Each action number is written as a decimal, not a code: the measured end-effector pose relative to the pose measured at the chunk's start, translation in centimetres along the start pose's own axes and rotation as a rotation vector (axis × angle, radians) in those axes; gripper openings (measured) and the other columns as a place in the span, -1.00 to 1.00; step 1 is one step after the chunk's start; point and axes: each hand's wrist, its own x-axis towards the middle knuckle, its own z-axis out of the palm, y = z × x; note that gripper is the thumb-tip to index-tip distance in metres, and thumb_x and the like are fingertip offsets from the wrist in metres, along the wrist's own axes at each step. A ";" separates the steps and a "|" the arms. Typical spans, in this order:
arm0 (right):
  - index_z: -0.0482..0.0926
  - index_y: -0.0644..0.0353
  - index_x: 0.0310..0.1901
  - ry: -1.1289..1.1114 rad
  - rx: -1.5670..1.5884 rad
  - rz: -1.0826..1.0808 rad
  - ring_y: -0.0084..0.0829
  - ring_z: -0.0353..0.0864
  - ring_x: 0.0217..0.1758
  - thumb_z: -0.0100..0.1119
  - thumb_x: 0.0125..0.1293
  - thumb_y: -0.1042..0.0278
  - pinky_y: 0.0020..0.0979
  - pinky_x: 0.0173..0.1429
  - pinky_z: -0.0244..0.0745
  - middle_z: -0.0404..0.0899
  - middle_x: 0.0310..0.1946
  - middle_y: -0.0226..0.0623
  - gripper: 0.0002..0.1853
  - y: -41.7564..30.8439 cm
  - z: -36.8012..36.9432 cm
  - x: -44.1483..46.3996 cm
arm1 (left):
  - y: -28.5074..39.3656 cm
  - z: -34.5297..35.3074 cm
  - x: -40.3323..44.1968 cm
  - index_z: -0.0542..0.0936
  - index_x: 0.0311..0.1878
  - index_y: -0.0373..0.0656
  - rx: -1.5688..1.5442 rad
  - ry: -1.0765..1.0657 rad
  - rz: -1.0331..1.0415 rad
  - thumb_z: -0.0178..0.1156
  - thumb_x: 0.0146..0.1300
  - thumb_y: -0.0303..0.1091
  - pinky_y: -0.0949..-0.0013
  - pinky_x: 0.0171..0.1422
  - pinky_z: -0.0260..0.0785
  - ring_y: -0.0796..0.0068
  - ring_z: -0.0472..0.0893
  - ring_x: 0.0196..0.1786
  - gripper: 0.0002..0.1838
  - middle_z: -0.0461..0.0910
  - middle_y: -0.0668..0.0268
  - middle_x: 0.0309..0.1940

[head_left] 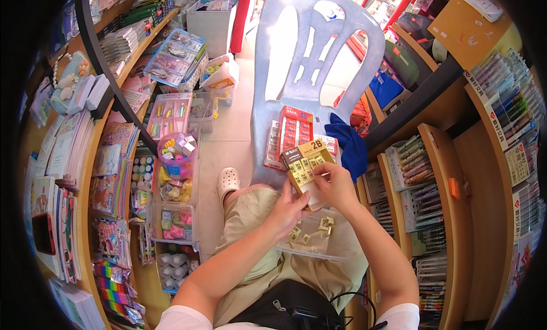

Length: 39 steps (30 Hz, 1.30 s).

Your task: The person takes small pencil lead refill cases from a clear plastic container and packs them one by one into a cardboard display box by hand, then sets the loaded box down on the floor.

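My left hand is closed on the lower left side of a small open box marked 2B. Yellowish 2B erasers stand in rows in its upper part, and white bottom shows lower down. The fingertips of my right hand are pinched together at the box's right side; what they hold, if anything, is hidden. Below, a clear plastic tray on my lap has several loose erasers in it. Just beyond the 2B box, a red box of small packs lies on the blue chair.
The blue plastic chair stands in front, with a dark blue cloth on its right. Shelves of notebooks and bins of small goods line the left. Pen shelves stand close on the right.
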 end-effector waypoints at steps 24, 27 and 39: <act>0.60 0.12 -0.33 -0.572 -1.358 -0.301 -0.35 0.59 -0.30 0.08 0.11 0.35 -0.38 -0.34 0.46 0.52 -0.33 -0.26 -0.86 8.0 5.2 -9.9 | -0.2 0.0 -0.1 -0.13 0.39 0.15 0.025 0.059 0.020 0.04 0.35 -0.34 -0.10 0.25 0.31 0.23 0.37 0.25 -0.31 0.28 0.24 0.22; 0.59 0.12 -0.34 -0.500 -1.344 -0.316 -0.37 0.58 -0.32 0.06 0.11 0.34 -0.40 -0.36 0.46 0.51 -0.35 -0.27 -0.86 9.4 5.8 -10.0 | -0.2 0.1 0.0 -0.13 0.39 0.15 0.023 0.054 0.016 0.04 0.35 -0.35 -0.10 0.25 0.31 0.22 0.36 0.25 -0.31 0.27 0.23 0.22; 0.47 0.23 -0.28 -0.552 -0.753 -0.012 -0.11 0.61 -0.25 0.18 -0.01 0.46 -0.19 -0.23 0.51 0.57 -0.37 -0.06 -0.79 4.3 0.4 -8.1 | -0.1 -0.2 -0.1 -0.10 0.38 0.15 -0.024 0.045 0.021 0.03 0.34 -0.38 -0.09 0.25 0.32 0.22 0.34 0.27 -0.33 0.24 0.25 0.25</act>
